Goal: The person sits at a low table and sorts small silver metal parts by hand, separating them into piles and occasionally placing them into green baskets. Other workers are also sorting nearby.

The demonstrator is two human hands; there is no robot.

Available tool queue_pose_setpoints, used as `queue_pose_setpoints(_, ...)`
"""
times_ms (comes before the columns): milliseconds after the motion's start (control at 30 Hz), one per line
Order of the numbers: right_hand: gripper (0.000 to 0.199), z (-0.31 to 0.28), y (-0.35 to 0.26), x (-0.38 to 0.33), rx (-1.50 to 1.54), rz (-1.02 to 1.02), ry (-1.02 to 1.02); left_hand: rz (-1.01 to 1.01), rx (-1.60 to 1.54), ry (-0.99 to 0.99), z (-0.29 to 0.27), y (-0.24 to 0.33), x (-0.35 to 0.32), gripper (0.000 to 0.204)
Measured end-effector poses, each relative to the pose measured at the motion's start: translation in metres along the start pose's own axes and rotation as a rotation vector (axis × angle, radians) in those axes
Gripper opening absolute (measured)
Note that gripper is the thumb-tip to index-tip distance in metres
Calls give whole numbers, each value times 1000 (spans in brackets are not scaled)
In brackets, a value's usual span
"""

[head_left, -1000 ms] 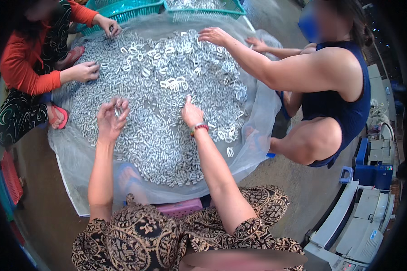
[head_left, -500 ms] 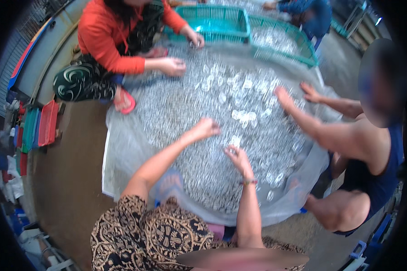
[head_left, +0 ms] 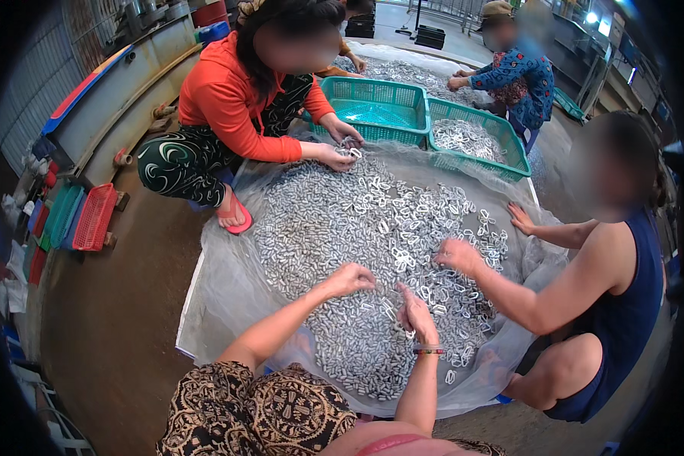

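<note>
- Left hand [head_left: 349,280] lies palm-down on the heap of small silvery metal links [head_left: 372,251], near its middle, fingers curled loosely into the pieces; whether it has any one piece pinched, I cannot tell.
- Right hand [head_left: 416,318] sits just to the right of the left hand on the same heap, thumb up and fingers partly closed over the links; what it grips is hidden. A bracelet [head_left: 429,350] circles its wrist.
- Clear plastic sheet [head_left: 220,296] spreads under the heap and out past it on all sides, over the brown floor.
- Person in an orange top [head_left: 228,99] squats at the far-left edge of the heap, both hands in the links there.
- Person in a dark sleeveless top [head_left: 623,319] crouches at the heap's right edge, 1 hand on the pile, the other flat on the sheet.
- 2 green baskets [head_left: 433,114] stand at the heap's far side; the right one holds more links.
- Red basket [head_left: 93,216] rests well left of the heap.
</note>
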State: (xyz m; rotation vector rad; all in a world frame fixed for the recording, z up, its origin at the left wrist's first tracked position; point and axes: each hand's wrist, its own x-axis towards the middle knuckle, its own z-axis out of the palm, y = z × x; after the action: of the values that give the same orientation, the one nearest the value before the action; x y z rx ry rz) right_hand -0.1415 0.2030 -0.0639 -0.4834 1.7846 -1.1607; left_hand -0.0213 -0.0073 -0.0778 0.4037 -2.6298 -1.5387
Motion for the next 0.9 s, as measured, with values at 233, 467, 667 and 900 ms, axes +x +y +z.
queue_pose_setpoints(233,38,-11,-8,-15,777,-202,9,-249,-1208,128,-22,10,-21,14)
queue_pose_setpoints(467,59,-54,-25,-27,705,-222,233,-173,-1470,-45,-12,10,-7,17)
queue_pose_setpoints(667,35,-51,-3,-21,701,-64,301,-3,6,-217,32,11,-6,33)
queue_pose_setpoints(900,36,-53,20,-7,-436,40,314,81,597,-66,42,-3,-16,24)
